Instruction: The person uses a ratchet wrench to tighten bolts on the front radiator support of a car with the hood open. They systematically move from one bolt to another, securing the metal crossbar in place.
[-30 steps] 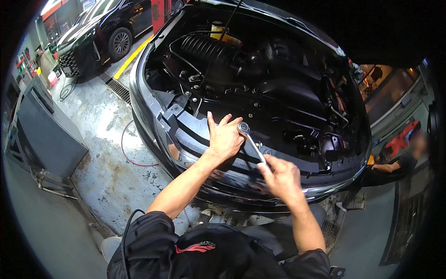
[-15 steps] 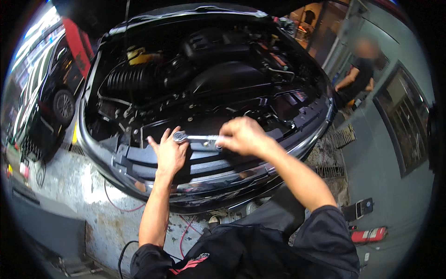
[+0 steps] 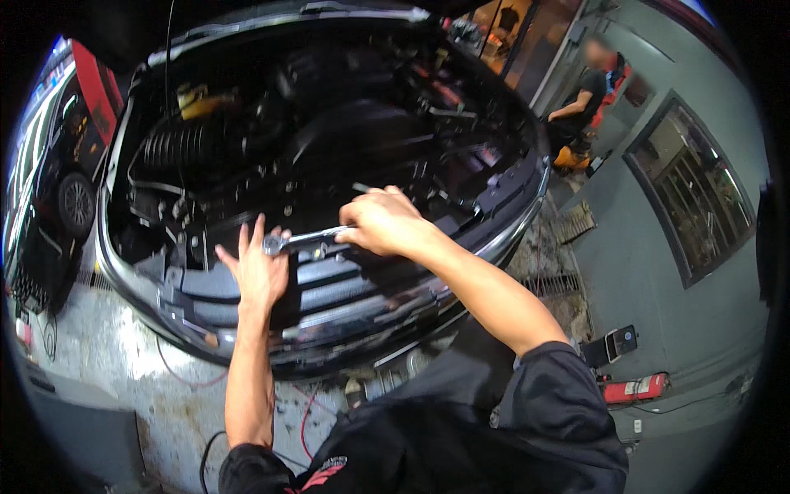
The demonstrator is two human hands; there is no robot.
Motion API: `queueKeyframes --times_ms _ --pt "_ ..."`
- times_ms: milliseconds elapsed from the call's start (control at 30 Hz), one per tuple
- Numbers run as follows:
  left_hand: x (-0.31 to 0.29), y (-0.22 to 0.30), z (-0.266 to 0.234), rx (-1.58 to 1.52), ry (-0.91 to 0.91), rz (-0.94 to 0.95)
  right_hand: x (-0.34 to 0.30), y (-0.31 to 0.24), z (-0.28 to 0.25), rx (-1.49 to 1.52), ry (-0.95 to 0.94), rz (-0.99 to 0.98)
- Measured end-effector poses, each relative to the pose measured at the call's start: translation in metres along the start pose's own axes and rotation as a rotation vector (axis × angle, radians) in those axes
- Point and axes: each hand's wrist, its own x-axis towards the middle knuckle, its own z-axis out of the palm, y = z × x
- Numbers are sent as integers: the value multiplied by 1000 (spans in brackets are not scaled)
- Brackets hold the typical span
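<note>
My right hand [image 3: 385, 222] is closed round the handle of a silver ratchet wrench [image 3: 313, 238] over the front edge of an open engine bay. The wrench lies nearly level, its round head to the left. My left hand [image 3: 260, 272] is beside that head with its fingers spread, and the head overlaps the thumb side of the hand. Whatever the head sits on is hidden from view. Beneath both hands runs the dark ribbed plastic panel [image 3: 329, 290] behind the car's front grille.
The engine bay [image 3: 354, 132] holds a ribbed black air hose [image 3: 177, 148] and a yellowish part [image 3: 202, 102]. A second dark car [image 3: 70, 156] and a red post [image 3: 97, 90] stand left. To the right are another person [image 3: 584, 99], a grey wall and a red fire extinguisher [image 3: 638, 389].
The whole view has shifted, so the car now appears further left. The wrench's handle end has swung slightly away from me, with my right hand still round it. My left hand stays by the head.
</note>
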Motion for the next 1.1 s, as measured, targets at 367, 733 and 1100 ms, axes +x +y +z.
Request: queueKeyframes --times_ms 367,733,1100 --pt "-1 -14 2 -76 -6 -174 -11 -15 12 281 113 60" --pt "1 9 -3 -36 23 -160 -56 -69 26 235 -9 109" --pt "12 9 -17 -71 -157 -74 83 21 -15 67 -63 -52"
